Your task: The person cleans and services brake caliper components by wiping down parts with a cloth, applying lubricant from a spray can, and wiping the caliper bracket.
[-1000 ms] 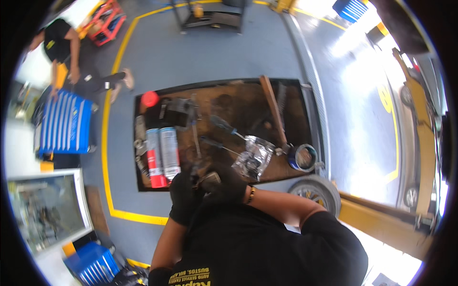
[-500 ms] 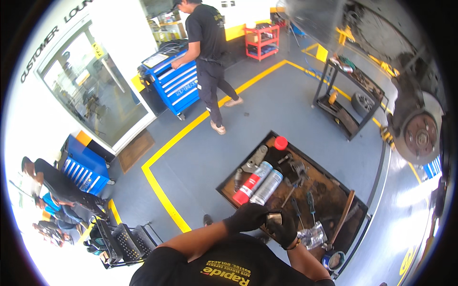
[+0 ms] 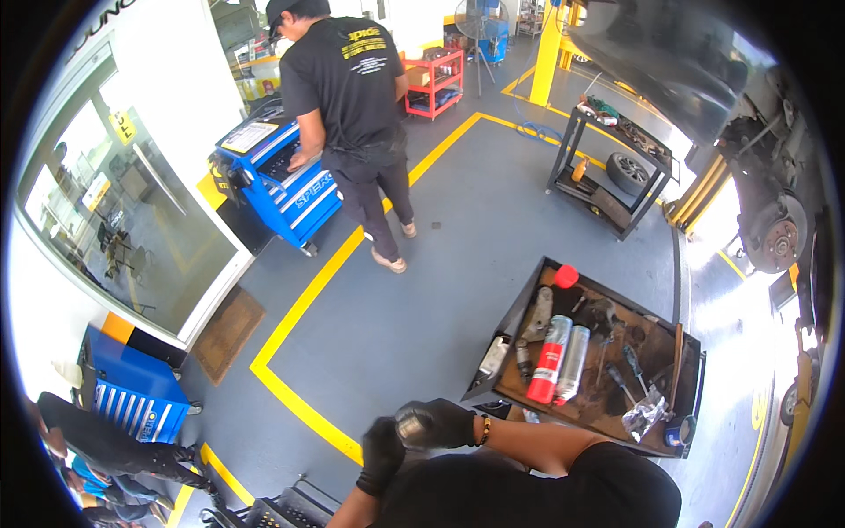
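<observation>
Black-gloved right hand clasps one shiny metallic piece; left hand curls beside it, hold unclear; two cylindrical cans lie rightward.

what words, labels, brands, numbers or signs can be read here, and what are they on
Wording not copied:
White wall: dark capitals, cut off by the edge.
Glass door: yellow sign, dark letters.
Co-worker's shirt: yellow lettering; smaller white lines unreadable.
Upper blue cabinet: large capitals.
White sheet on top: too small.
Lower blue cabinet: small lettering, unclear.
Two spray cans: labels too small.
Yellow floor mark: too unclear.
Held metallic piece: none discernible.
</observation>
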The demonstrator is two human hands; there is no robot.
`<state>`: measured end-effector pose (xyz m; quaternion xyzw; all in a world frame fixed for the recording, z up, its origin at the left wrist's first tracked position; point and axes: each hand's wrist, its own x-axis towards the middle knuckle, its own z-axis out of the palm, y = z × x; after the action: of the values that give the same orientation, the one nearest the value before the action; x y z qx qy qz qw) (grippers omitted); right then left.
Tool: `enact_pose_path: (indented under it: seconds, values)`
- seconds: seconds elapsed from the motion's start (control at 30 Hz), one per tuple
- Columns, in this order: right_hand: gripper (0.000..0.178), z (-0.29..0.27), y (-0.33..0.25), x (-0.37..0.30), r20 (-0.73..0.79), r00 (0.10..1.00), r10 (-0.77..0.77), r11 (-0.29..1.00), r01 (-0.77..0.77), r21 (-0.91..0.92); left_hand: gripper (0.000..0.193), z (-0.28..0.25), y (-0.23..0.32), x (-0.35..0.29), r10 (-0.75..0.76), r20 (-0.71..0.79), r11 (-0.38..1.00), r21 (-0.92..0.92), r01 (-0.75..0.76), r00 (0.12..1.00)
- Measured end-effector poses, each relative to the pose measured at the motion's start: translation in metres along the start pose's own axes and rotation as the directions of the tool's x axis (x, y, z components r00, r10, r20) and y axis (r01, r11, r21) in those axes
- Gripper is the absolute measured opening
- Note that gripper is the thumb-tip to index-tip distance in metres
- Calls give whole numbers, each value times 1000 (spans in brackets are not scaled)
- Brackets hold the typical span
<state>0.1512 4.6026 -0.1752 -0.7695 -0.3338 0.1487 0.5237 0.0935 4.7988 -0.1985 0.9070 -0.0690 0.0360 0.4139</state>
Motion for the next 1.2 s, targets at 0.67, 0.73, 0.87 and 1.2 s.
enact_pose_path:
  seconds: [0.67,0.73,0.87,1.2]
  values:
    - [77,11,43,301,387,819,424,748,-558,360,68,-144,-144,170,-81,25,969,-233,84,996]
    - [82,20,86,347,532,816,227,664,-529,528,56,-151,-173,204,-332,39,689,-672,271,942]
    - [84,-46,83,469,551,831,80,989,-135,61,37,-189,-209,286,-402,24,702,-634,325,915]
    - [72,-95,93,650,436,835,-335,941,316,118,37,-247,-213,434,-577,-203,576,-788,218,791]
